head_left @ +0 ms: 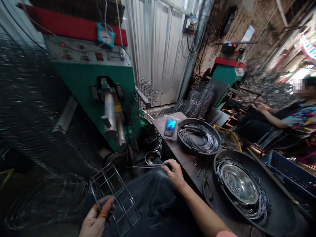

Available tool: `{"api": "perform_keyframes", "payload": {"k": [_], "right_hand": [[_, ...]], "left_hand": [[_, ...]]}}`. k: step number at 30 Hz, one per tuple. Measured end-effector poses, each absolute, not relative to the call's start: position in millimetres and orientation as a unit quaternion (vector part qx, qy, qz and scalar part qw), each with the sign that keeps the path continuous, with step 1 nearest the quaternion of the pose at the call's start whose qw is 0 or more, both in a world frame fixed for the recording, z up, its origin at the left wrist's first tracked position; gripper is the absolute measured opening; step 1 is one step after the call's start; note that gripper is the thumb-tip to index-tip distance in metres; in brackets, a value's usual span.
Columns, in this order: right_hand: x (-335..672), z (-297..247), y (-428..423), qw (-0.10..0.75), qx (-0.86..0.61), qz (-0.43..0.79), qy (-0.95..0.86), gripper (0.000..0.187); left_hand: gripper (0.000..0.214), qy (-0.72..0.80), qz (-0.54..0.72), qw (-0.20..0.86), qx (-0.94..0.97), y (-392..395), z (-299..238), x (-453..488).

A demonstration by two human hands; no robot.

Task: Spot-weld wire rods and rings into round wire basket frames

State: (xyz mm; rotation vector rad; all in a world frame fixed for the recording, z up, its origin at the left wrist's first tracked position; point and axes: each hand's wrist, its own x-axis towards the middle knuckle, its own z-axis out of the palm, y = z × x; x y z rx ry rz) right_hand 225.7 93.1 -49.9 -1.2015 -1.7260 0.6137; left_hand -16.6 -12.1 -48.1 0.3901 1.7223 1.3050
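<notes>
Wire basket point(118, 191) left of rods point(148, 166); pliers point(206, 187) on table point(184, 159), right of both; bowl point(250, 187) in tray point(281, 194).

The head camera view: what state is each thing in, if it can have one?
Left hand: closed on the wire frame
Wire frame: held, tilted
Right hand: pinching thin rods
Thin rods: held, straight
Phone: screen lit, on the table
Pliers: lying on the table
Nearer green machine: small red light on
Steel bowl: partly filled with small metal pieces
Smaller black pan: holding bundled wire
</notes>
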Motion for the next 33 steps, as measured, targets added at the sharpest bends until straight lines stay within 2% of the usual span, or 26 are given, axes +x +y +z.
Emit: {"api": "perform_keyframes", "payload": {"k": [17,33], "right_hand": [[226,-48,92,0.480,-0.464,0.251,-0.701,0.016],[224,-54,93,0.466,-0.460,0.273,-0.705,0.014]], "left_hand": [[0.064,0.688,0.525,0.469,0.177,-13,-53,-18],[0.067,0.697,0.519,0.460,0.181,-8,-49,-17]]}}
